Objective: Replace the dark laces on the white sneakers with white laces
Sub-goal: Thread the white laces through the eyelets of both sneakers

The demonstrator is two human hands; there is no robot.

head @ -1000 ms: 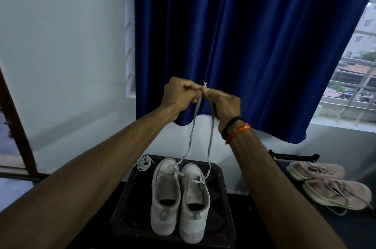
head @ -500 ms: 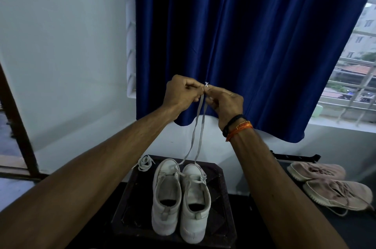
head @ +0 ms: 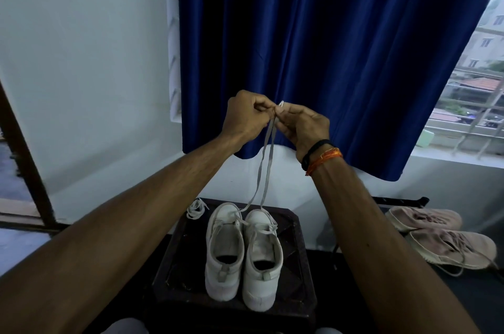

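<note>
Two white sneakers stand side by side, heels toward me, on a dark stool [head: 174,260]: the left sneaker [head: 224,254] and the right sneaker [head: 262,262]. A white lace [head: 264,170] rises in two strands from the right sneaker's front up to my hands. My left hand [head: 245,118] and my right hand [head: 302,126] are raised together in front of the curtain, each pinching the lace's ends, whose tips [head: 281,103] stick up between the fingers. A second coiled white lace [head: 196,208] lies at the stool's back left corner.
A dark blue curtain [head: 327,47] hangs behind my hands. Two pink sneakers [head: 447,241] lie on the floor at right, below a barred window [head: 469,115]. A white wall stands at left, beside a brown door frame [head: 24,170].
The two lace strands, spread apart a second ago, now hang close together. My hands stay joined at the tips and have shifted only slightly.
</note>
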